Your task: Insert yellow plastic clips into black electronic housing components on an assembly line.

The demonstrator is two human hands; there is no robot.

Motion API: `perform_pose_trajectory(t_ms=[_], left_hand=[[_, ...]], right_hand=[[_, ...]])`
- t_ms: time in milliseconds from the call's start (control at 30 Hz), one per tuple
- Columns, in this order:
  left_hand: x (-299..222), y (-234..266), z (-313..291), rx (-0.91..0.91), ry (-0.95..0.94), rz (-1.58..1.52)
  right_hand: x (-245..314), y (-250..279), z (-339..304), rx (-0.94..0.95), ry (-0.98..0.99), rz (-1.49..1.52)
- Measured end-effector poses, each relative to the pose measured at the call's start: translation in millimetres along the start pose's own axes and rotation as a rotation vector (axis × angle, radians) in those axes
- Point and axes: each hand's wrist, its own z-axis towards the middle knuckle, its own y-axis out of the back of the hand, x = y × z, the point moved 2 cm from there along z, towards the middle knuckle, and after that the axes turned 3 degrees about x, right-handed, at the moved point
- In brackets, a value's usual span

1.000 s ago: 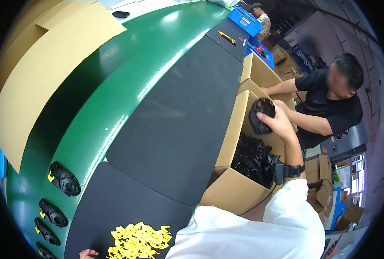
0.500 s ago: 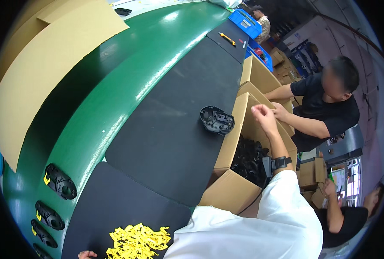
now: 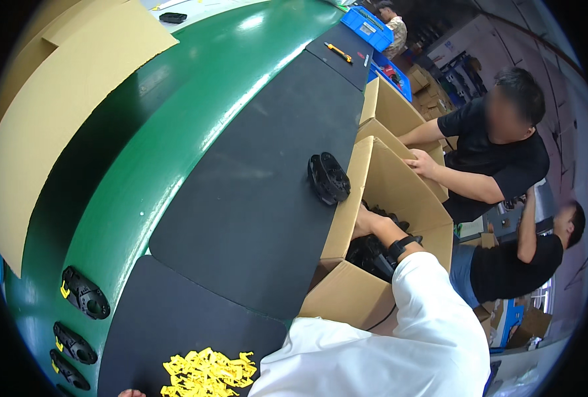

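My right hand (image 3: 362,223) reaches down into an open cardboard box (image 3: 400,178); the box wall hides its fingers. Around it in the box lie black plastic parts (image 3: 373,257). Just beyond the box's edge, on the black mat (image 3: 241,165), are two black oval plastic shells (image 3: 328,178) side by side, tilted. Of my left hand (image 3: 132,393) only a bit shows at the lower edge, near a pile of small yellow plastic pieces (image 3: 208,374); whether it holds anything is out of sight.
Several black shells with yellow pieces, one of them a shell (image 3: 85,292), line the green table (image 3: 135,218) at left. A large cardboard piece (image 3: 75,99) stands at far left. A co-worker's hand (image 3: 424,163) rests at the neighbouring box. Blue bins (image 3: 368,30) and an orange pen (image 3: 338,53) are farther off.
My right hand has dropped from above the box down into it. Where one shell lay open on the mat, two now show. A person in the background has shifted.
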Motion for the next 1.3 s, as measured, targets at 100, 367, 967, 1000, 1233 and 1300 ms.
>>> perform_pose_trajectory(t_ms=[100, 367, 967, 1000, 1233, 1300], left_hand=[[0, 1, -1, -0.008, 0.015, 0.041], [9, -1, -4, -0.006, 0.032, -0.019], [8, -10, -1, 0.056, -0.013, 0.017], [8, -10, 0, 0.062, -0.014, 0.028], [4, -15, 3, 0.059, -0.032, 0.043], [5, -17, 3, 0.053, -0.016, 0.034]], right_hand=[[10, 6, 23, 0.12, -0.058, -0.011], [38, 37, 13, 0.027, 0.051, 0.057], [82, 75, -19, 0.34, -0.157, 0.222], [80, 73, -16, 0.335, -0.143, 0.221], [43, 21, 21, 0.134, 0.008, 0.137], [22, -4, 26, 0.071, 0.035, 0.044]])
